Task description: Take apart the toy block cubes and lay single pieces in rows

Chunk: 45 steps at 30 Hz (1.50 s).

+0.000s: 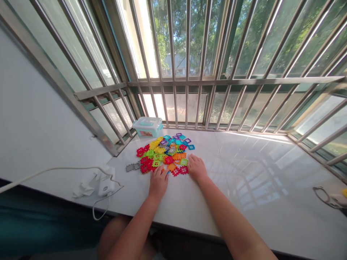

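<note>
A heap of coloured plastic interlocking tiles with notched edges lies on the white ledge, in red, yellow, green, orange, blue, purple and grey. My left hand rests at the front edge of the heap, fingers apart and reaching onto the nearest pieces. Close to its fingertips are an orange tile and a small blue piece, partly hidden. My right hand lies along the heap's right side, fingers stretched out beside a red tile and a light green tile. Neither hand shows a piece lifted off the ledge.
Behind the heap stands a clear-lidded plastic box with teal handles. To the left are a white power adapter, its cable and crumpled tissue. Metal window bars line the ledge's back. Glasses lie far right.
</note>
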Motion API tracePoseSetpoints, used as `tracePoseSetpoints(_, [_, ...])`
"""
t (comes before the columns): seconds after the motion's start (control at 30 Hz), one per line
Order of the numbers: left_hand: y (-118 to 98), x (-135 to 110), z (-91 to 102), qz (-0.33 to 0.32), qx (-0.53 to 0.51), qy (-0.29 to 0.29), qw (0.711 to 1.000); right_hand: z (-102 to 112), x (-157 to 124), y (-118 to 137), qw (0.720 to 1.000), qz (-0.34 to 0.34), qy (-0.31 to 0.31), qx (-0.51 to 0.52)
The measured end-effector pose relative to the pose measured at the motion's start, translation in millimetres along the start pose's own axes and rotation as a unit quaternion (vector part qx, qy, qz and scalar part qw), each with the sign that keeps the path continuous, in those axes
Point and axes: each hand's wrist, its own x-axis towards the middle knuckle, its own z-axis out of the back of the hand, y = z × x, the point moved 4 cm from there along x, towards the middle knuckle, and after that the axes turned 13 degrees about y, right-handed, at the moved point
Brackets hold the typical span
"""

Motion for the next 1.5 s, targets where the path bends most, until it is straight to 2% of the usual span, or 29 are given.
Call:
tracePoseSetpoints(0.07, [0.0, -0.7, 1.2, 0.015, -0.002, -0.012, 1.000, 3.4, -5.1, 3.7, 0.999, 0.024, -0.021, -0.008])
tracePoseSetpoints(0.13, [-5.2, -3.7, 4.4, -0.002, -0.004, -0.018, 1.000, 7.3, -12.6, 9.2, 0.998, 0.051, -0.042, -0.012])
tracePoseSetpoints(0.27, [-27.3, -10.9, 8.3, -0.144, -0.012, 0.033, 0.989, 10.9, -30.8, 23.5, 0.991, 0.130, -0.027, -0.011])
tracePoseSetpoints(0.33, [-34.8, -12.6, 8.5, -0.189, -0.017, 0.063, 0.980, 11.2, -40.5, 28.8, 0.987, 0.162, -0.014, -0.014])
tracePoseSetpoints(0.4, [-35.7, -11.7, 9.1, -0.172, -0.018, 0.067, 0.983, 11.1, -50.2, 30.8, 0.984, 0.180, -0.011, -0.014])
tracePoseSetpoints(0.5, [-30.7, -9.7, 10.9, -0.104, -0.016, 0.039, 0.994, 10.8, -65.3, 26.2, 0.983, 0.185, -0.015, -0.001])
tracePoseSetpoints(0.63, [-25.3, -11.0, 11.9, -0.060, -0.014, 0.015, 0.998, 11.5, -87.5, 1.7, 0.985, 0.171, -0.026, 0.008])
tracePoseSetpoints(0.77, [-30.6, -14.2, 9.5, -0.039, -0.024, -0.007, 0.999, 17.7, -109.3, -40.5, 0.992, 0.099, -0.073, 0.019])
tracePoseSetpoints(0.87, [-56.5, -16.0, -1.5, -0.087, -0.044, 0.008, 0.995, 22.6, -120.7, -65.0, 0.992, 0.027, -0.113, 0.040])
tracePoseSetpoints(0.93, [-81.6, -13.7, -13.8, -0.146, -0.053, 0.032, 0.987, 24.6, -124.1, -69.3, 0.991, -0.001, -0.125, 0.042])
tracePoseSetpoints(1.0, [-104.5, -4.8, -27.5, -0.191, -0.054, 0.051, 0.979, 25.1, -124.3, -63.0, 0.993, 0.012, -0.112, 0.029])
tracePoseSetpoints(1.1, [-123.8, 25.0, -45.5, -0.199, -0.045, 0.068, 0.977, 23.8, -123.2, -45.1, 0.994, 0.085, -0.064, -0.007])
tracePoseSetpoints(1.17, [-128.2, 51.0, -54.1, -0.187, -0.037, 0.082, 0.978, 23.7, -123.0, -38.0, 0.993, 0.110, -0.045, -0.022])
tracePoseSetpoints(1.3, [-131.5, 93.7, -64.4, -0.179, -0.027, 0.117, 0.977, 25.9, -122.4, -37.9, 0.994, 0.094, -0.049, -0.023])
tracePoseSetpoints(1.4, [-132.7, 107.6, -68.9, -0.168, -0.029, 0.137, 0.976, 26.9, -121.6, -40.5, 0.995, 0.080, -0.062, -0.019])
tracePoseSetpoints(1.5, [-129.9, 109.9, -69.8, -0.126, -0.037, 0.135, 0.982, 27.1, -120.9, -43.0, 0.995, 0.060, -0.074, -0.018])
